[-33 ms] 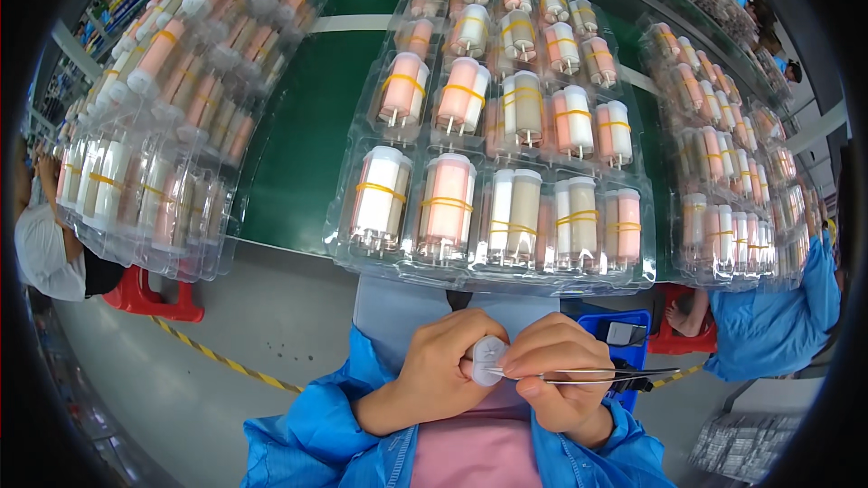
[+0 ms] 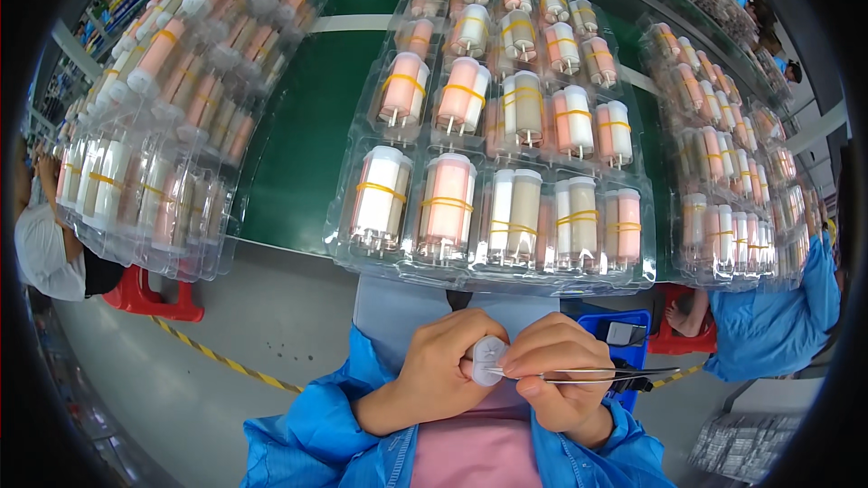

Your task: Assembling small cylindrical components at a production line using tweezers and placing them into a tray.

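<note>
My left hand [image 2: 432, 372] is wrapped round a piece with a whitish, double-lobed end cap [image 2: 488, 354]; the fingers hide most of its body. In my right hand [image 2: 562, 369] is a pair of slim metal tweezers [image 2: 644, 371], pinched between thumb and fingers. The tweezers' tips touch or nearly touch the face of the cap, and the other end points right. Both hands are close together in front of my body, below the near edge of a clear plastic tray [image 2: 493, 278]. That tray holds rows of paired cylinders [image 2: 447, 199] in white, pink and beige, bound with yellow bands.
Stacked clear trays of similar cylinders stand at left [image 2: 149, 226] and right [image 2: 737, 258] on the green table [image 2: 294, 149]. A blue bin [image 2: 644, 323] sits beyond my right hand. Red stools [image 2: 155, 296] and people in white and blue clothing [image 2: 768, 307] are at both sides.
</note>
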The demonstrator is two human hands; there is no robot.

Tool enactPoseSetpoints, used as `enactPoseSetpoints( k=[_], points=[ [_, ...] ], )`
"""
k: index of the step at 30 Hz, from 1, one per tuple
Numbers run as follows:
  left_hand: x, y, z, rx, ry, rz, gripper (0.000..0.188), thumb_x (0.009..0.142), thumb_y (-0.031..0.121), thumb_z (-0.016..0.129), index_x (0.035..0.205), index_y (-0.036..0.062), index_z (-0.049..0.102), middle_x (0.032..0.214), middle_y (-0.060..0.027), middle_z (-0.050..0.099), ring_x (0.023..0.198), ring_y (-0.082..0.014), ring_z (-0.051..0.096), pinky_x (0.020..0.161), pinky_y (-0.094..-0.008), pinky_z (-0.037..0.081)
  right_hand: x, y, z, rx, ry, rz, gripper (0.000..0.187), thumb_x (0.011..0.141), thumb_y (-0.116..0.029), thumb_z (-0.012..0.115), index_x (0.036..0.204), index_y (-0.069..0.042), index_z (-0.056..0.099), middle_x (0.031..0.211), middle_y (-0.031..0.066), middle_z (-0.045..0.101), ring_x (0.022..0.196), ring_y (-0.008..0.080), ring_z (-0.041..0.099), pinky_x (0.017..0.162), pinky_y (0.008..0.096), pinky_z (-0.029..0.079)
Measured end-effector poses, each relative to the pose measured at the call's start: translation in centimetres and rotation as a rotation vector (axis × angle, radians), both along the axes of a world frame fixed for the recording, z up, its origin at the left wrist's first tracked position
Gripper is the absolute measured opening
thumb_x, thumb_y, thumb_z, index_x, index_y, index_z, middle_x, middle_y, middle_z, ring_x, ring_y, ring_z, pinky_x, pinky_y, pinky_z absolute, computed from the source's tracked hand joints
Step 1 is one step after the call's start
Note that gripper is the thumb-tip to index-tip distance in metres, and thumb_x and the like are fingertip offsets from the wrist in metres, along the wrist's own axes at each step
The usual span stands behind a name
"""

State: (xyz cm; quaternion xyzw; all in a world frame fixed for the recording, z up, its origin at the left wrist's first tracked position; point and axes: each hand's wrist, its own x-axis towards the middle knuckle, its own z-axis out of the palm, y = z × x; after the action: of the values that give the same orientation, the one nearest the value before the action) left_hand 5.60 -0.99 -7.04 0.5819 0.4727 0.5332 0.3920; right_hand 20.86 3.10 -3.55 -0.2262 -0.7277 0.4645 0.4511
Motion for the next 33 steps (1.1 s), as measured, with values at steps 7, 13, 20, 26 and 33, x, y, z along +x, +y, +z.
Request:
enactPoseSetpoints(
  k=[7,13,20,26,33],
  points=[
    [0.0,-0.02,0.1,0.011,0.014,0.011,0.022,0.064,0.0,0.072,0.08,0.0036,0.057,0.071,-0.0089,0.057,0.062,-0.0274,0.058,0.052,-0.0333,0.045,-0.07,-0.03,-0.07,0.007,0.002,-0.001,0.013,0.074,-0.005,0.073,0.085,-0.001,0.067,0.083,0.012,0.067,0.07,0.0258,0.063,0.063,0.0318,0.05],
    [-0.08,0.02,0.05,0.02,0.023,0.007,0.021,0.065,0.0,0.071,0.08,0.0037,0.057,0.071,-0.0092,0.056,0.061,-0.0277,0.057,0.052,-0.0336,0.045,-0.11,-0.09,-0.09,0.012,-0.001,-0.009,0.013,0.075,-0.005,0.073,0.085,-0.001,0.067,0.082,0.0116,0.068,0.07,0.0257,0.063,0.063,0.032,0.05],
    [-0.12,0.03,-0.04,0.001,0.026,0.006,0.021,0.064,0.0,0.071,0.08,0.0038,0.057,0.07,-0.0092,0.056,0.06,-0.0278,0.057,0.051,-0.0338,0.044,-0.22,-0.1,-0.12,-0.002,-0.001,-0.019,0.012,0.075,-0.006,0.073,0.085,-0.002,0.067,0.082,0.011,0.068,0.07,0.0251,0.063,0.063,0.032,0.05],
    [-0.2,0.08,0.03,0.0,0.026,-0.021,0.021,0.065,0.002,0.072,0.08,0.0039,0.057,0.07,-0.0093,0.056,0.06,-0.0276,0.058,0.051,-0.0339,0.045,-0.3,-0.1,-0.16,-0.019,0.015,-0.025,0.01,0.076,-0.006,0.073,0.083,-0.002,0.067,0.08,0.0108,0.068,0.068,0.0246,0.063,0.061,0.0313,0.05],
    [-0.34,-0.24,0.21,-0.046,0.037,-0.068,0.022,0.065,0.005,0.073,0.08,0.0048,0.058,0.069,-0.0101,0.058,0.061,-0.0288,0.059,0.052,-0.0344,0.046,-0.2,-0.25,-0.11,-0.03,0.032,-0.011,0.009,0.076,-0.006,0.073,0.082,-0.002,0.067,0.077,0.0107,0.067,0.066,0.0239,0.063,0.059,0.0305,0.05]
  ],
)
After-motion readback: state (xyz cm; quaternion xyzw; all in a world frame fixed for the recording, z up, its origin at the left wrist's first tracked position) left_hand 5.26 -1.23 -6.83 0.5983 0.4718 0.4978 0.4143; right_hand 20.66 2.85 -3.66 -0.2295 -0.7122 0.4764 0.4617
